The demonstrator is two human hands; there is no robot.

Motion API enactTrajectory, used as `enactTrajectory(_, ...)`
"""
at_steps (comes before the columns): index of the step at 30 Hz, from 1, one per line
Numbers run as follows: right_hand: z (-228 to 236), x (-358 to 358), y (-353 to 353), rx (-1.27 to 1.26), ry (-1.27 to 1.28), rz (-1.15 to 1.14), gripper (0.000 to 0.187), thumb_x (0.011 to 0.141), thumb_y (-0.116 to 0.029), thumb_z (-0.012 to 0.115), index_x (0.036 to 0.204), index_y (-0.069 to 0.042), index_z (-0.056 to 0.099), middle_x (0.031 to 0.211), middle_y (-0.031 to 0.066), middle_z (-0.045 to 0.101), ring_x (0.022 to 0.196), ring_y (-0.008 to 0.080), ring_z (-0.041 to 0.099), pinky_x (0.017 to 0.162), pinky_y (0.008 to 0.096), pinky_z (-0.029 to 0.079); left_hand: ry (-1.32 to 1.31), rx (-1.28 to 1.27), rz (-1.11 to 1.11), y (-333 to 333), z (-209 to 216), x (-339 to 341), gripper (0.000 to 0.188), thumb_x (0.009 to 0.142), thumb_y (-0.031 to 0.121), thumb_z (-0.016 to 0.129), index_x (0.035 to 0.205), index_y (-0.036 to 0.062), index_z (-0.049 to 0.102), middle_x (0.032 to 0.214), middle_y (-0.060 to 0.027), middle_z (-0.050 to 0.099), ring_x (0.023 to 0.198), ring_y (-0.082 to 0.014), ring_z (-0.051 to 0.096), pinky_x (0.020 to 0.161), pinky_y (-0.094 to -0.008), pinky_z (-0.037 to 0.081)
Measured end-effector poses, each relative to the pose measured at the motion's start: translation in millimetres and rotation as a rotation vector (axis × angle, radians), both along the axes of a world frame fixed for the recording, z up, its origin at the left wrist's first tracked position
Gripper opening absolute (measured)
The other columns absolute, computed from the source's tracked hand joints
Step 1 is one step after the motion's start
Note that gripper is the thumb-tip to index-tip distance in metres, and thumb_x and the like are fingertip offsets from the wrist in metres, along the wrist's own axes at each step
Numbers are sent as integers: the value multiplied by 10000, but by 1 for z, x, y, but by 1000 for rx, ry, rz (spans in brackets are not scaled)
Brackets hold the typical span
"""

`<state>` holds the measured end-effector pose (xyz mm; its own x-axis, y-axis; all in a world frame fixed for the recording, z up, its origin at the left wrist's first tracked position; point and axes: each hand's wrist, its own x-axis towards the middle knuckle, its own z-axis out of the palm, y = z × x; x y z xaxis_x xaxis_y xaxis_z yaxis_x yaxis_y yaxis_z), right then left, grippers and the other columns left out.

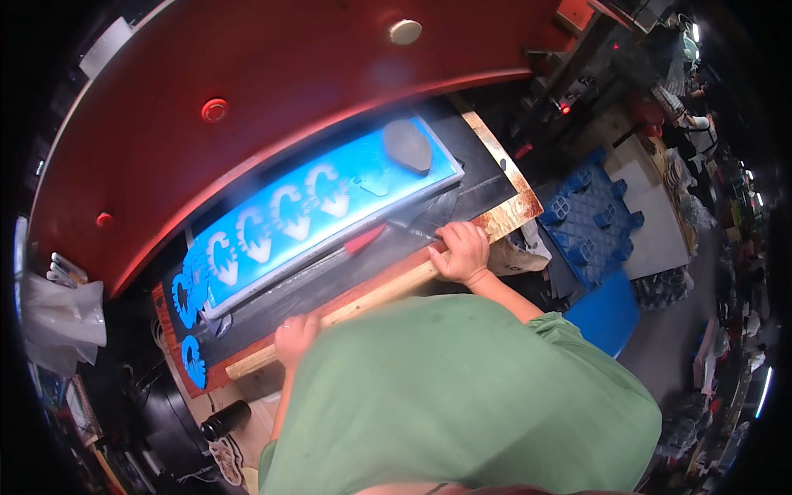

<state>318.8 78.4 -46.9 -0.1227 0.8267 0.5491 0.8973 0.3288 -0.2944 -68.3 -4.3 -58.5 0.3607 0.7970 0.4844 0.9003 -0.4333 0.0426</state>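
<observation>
My left hand is closed on the wooden rail along the near edge of the work table. Further right, my right hand has its fingers curled over the same edge. Beyond them lies a blue sheet with a row of pale cut-out shapes, on a light-rimmed board. A dark grey rounded slab rests on the sheet's right end. Loose blue cut pieces lie by the left end. A small red flap shows on the black surface between sheet and rail.
A large red machine body with a red push button arches over the far side. To the right stands a blue plastic pallet. A black bottle lies below left; white plastic bags hang at far left.
</observation>
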Motion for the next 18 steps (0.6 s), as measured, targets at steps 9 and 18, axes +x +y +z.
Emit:
enactTrajectory(9,59,10,48,-88,246,-123,274,901,-308,640,970,-42,640,945,180,650,915,372,621,798,451,492,-69,71,55,-8,27,36,440,697,461,787,911,103,648,850,-64,588,805,-277,574,710,-410,441)
enactTrajectory(18,300,-57,106,-69,280,-244,361,919,-422,591,1008,-87,688,1012,131,697,1005,320,657,859,447,512,-156,112,96,-6,99,-37,422,714,437,793,939,101,670,891,-69,618,855,-286,592,771,-415,453)
